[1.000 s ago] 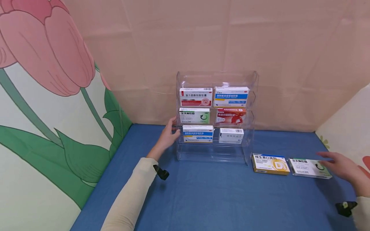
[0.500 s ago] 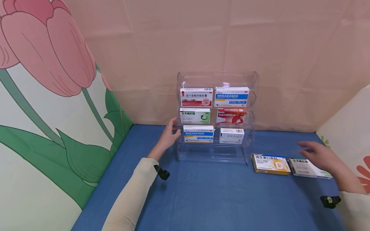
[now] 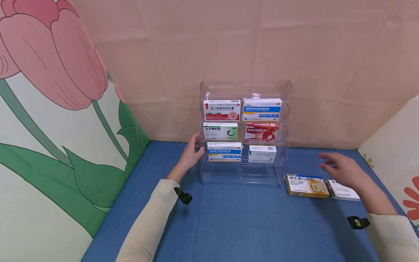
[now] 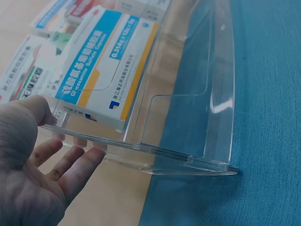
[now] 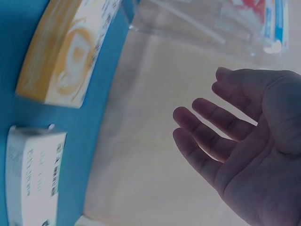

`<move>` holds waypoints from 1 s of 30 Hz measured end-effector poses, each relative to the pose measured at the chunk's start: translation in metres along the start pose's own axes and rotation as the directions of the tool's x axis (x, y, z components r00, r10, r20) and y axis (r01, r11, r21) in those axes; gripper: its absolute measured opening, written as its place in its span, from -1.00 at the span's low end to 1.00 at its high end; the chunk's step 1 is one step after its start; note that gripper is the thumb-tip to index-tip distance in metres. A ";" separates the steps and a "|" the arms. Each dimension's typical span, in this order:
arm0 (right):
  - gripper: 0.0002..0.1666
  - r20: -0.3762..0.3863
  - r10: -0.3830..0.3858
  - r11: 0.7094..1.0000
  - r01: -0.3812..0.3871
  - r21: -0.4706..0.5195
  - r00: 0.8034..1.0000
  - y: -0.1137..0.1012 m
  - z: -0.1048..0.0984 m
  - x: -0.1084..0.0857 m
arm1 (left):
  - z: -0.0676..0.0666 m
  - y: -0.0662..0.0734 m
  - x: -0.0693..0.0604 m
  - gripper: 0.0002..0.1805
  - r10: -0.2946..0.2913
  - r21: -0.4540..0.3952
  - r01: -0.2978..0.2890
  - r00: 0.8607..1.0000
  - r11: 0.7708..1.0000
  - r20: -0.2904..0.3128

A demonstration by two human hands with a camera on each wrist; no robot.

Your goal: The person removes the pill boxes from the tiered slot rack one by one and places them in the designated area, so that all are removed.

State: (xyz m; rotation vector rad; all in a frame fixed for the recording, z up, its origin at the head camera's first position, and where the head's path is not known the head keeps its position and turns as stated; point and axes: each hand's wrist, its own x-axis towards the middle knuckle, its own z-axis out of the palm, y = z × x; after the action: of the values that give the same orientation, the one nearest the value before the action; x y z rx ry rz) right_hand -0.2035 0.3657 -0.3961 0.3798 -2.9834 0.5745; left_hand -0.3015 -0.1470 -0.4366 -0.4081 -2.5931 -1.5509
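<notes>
A clear plastic tiered display rack [image 3: 242, 180] stands on the blue table and bears several medicine boxes. My left hand [image 3: 190, 154] grips its left side edge, with the thumb [image 4: 40, 108] at the front and the fingers [image 4: 77, 174] behind the side panel. Closest to that hand is a blue, white and yellow medicine box [image 4: 110, 66] on the lowest filled tier. Off the rack's right side, my right hand [image 3: 348, 171] hovers with relaxed fingers, holding nothing. Below it lie a yellow-and-white vitamin D box [image 3: 306, 185] and a white-and-green medicine box [image 3: 342, 191], partly hidden by my right forearm.
The upper tiers carry a red-and-white box [image 3: 222, 110], a blue-and-white box [image 3: 262, 110], a green-and-white box [image 3: 220, 131] and a red box [image 3: 262, 131]. A small white box [image 3: 262, 154] sits lower right. A pink cloth backdrop [image 3: 163, 65] hangs behind.
My right hand has moved left from over the white-and-green box toward the rack, passing above the vitamin D box's far right. My left hand stays on the rack.
</notes>
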 end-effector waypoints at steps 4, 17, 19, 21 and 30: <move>-0.45 -0.011 -0.012 1.000 0.012 0.015 1.000 -0.016 0.000 0.003 | 0.000 0.000 0.000 -0.26 0.005 0.002 -0.005 1.000 1.000 0.000; -0.46 -0.040 -0.044 0.996 0.047 0.077 0.998 -0.059 0.001 0.017 | 0.000 -0.001 0.000 -0.27 0.001 0.010 -0.001 1.000 1.000 0.002; -0.46 -0.043 -0.048 0.995 0.052 0.088 0.998 -0.064 0.001 0.018 | 0.000 0.000 0.000 -0.27 -0.004 0.011 0.004 1.000 1.000 0.003; -0.46 -0.051 -0.054 0.993 0.059 0.100 0.997 -0.069 0.001 0.020 | 0.000 0.000 0.000 -0.27 -0.005 0.011 0.005 1.000 1.000 0.002; -0.44 -0.080 -0.103 0.985 0.113 0.129 0.991 -0.090 0.004 0.030 | 0.000 0.000 0.000 -0.28 -0.011 0.008 0.011 1.000 1.000 -0.001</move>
State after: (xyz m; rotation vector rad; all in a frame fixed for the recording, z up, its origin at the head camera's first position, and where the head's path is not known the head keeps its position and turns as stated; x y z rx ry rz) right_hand -0.2093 0.2768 -0.3645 0.5158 -2.8423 0.7617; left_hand -0.3018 -0.1471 -0.4367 -0.3938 -2.6040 -1.5438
